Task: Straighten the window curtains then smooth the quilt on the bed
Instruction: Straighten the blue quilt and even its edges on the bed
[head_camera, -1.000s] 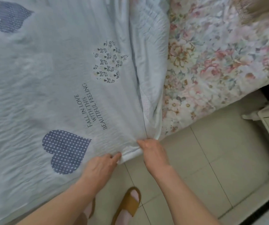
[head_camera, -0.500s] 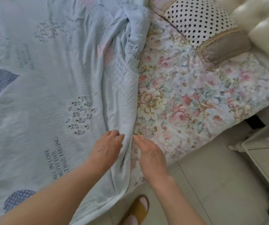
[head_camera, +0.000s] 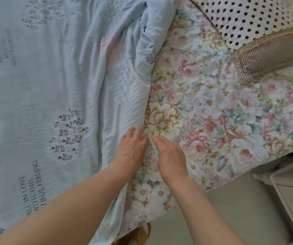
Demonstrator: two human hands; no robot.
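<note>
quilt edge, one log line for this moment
step: smooth quilt | left hand: flat on edge | right hand: on floral sheet | edge: bunched

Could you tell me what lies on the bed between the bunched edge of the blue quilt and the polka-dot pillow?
In the head view, only bare floral sheet lies between the quilt edge and the polka-dot pillow.

Both forearms are bare to the frame's lower edge, with no sleeve, watch, bracelet or ring showing. The left hand [head_camera: 130,146] and right hand [head_camera: 171,152] carry no gloves; nails look short and unpainted (blur makes this uncertain). At 6 o'clock a tan open-toed sandal [head_camera: 143,233] shows on one foot, its strap broad and plain.
</note>
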